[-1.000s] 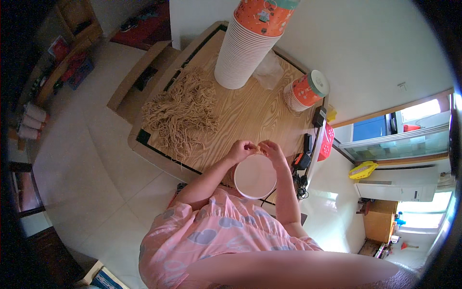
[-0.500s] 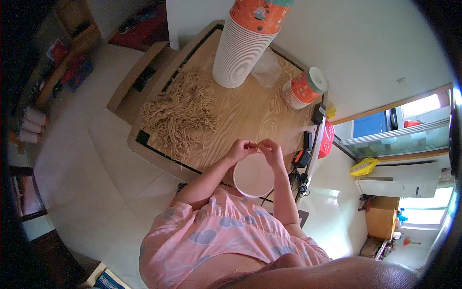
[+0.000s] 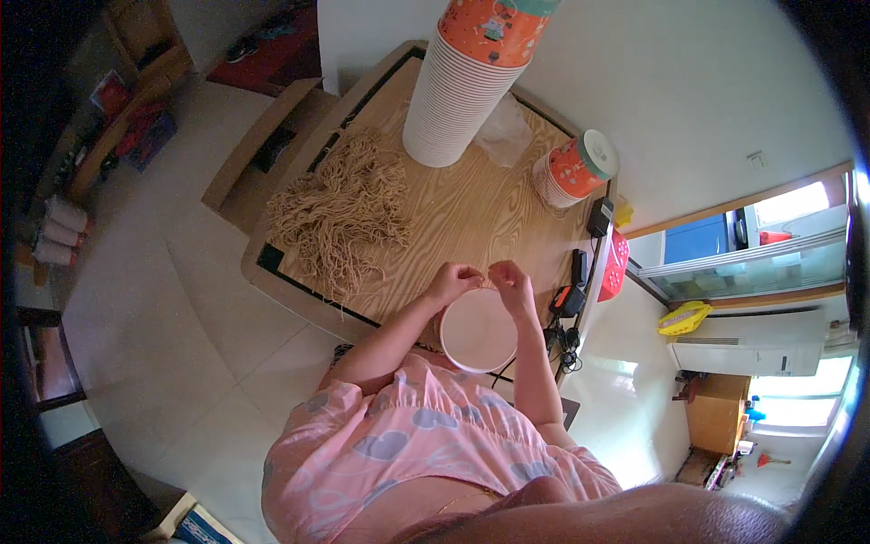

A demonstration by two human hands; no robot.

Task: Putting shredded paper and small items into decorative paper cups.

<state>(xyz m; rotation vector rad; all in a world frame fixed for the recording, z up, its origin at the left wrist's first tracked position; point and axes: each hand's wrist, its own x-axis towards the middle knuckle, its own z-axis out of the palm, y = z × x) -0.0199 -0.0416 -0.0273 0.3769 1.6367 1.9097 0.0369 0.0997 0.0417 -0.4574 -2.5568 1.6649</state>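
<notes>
My left hand (image 3: 455,283) and my right hand (image 3: 513,285) are raised over the far rim of a white-lined paper bucket (image 3: 478,334) at the table's near edge. Fingers and thumb are pinched together on each hand, with a small gap between the two. Whatever thin thing they may hold is too small to make out. Close to my body, the bucket has its open mouth facing up, and its inside looks white and bare. A tangled heap of tan cords (image 3: 344,218) lies on the table to the left of my hands.
A tall stack of nested paper buckets (image 3: 460,104) stands at the far side of the wooden table (image 3: 453,218). Beside it lies a clear plastic bag (image 3: 504,134). A shorter orange stack (image 3: 575,170) is at the right. Black adapters and cables (image 3: 566,344) line the right edge.
My hands were touching at the fingertips and have moved slightly apart. The bucket, cords and stacks have stayed in place.
</notes>
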